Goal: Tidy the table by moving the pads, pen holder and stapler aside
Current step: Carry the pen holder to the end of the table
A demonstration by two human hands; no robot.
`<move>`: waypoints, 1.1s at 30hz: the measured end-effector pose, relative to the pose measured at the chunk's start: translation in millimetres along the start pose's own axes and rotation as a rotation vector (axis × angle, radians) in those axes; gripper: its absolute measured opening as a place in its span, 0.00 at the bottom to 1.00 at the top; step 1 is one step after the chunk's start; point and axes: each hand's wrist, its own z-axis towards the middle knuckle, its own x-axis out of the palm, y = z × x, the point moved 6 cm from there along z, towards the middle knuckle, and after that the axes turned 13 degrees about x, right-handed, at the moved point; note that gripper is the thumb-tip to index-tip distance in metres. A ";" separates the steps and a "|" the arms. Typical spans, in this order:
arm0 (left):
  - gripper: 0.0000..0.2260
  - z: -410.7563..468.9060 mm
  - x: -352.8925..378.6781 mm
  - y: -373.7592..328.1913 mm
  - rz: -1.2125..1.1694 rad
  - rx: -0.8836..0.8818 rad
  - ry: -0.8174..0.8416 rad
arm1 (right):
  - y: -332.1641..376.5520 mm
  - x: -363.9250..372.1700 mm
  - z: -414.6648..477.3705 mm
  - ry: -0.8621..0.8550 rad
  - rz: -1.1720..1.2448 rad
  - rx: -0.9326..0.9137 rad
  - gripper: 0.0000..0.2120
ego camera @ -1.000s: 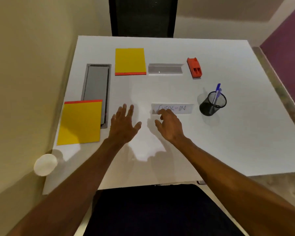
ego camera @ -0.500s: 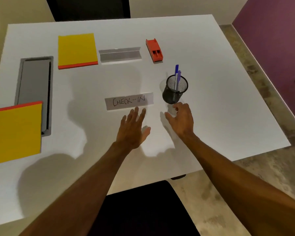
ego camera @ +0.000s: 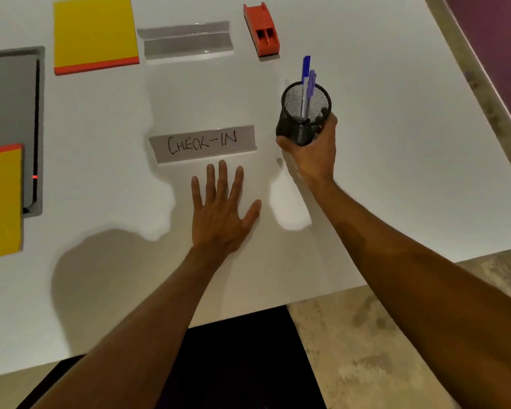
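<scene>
My right hand (ego camera: 314, 152) is wrapped around the lower part of the black mesh pen holder (ego camera: 303, 113), which holds blue pens (ego camera: 305, 81). My left hand (ego camera: 221, 211) lies flat on the white table (ego camera: 395, 143), fingers spread, just below the "CHECK-IN" sign (ego camera: 202, 143). A yellow pad with an orange edge (ego camera: 94, 32) lies at the far left of centre. A second yellow pad (ego camera: 0, 202) sits at the left edge, partly cut off. The orange stapler (ego camera: 261, 29) rests at the back, right of centre.
A clear empty sign stand (ego camera: 186, 39) lies between the far pad and the stapler. A grey recessed cable tray (ego camera: 12, 113) runs along the left. A dark chair seat (ego camera: 242, 364) is below the table's near edge; the floor (ego camera: 381, 335) shows at right.
My right hand moved forward and closed around the pen holder. My left hand stayed flat below the sign. The view shifted closer and to the right.
</scene>
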 end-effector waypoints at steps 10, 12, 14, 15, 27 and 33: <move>0.36 0.9 2.2 4.8 -0.041 0.019 0.049 | 14.5 -7.0 -3.0 -0.018 0.027 -0.017 0.41; 0.37 1.8 -0.7 8.5 -0.129 0.014 0.076 | 20.6 -15.5 -10.8 -0.014 0.004 -0.046 0.41; 0.38 2.8 -12.2 11.8 -0.311 -0.030 0.059 | 30.1 -22.1 -21.9 0.013 -0.011 -0.080 0.42; 0.38 2.9 -22.1 13.0 -0.411 -0.059 0.019 | 35.3 -23.3 -28.7 0.036 -0.023 -0.096 0.42; 0.42 -16.5 -151.7 26.3 -0.918 -0.061 -0.398 | 96.7 50.4 -134.1 0.453 -0.077 -0.147 0.40; 0.31 -68.5 -182.5 92.6 -0.929 -0.255 -0.676 | 122.4 125.5 -186.3 0.610 -0.043 -0.198 0.42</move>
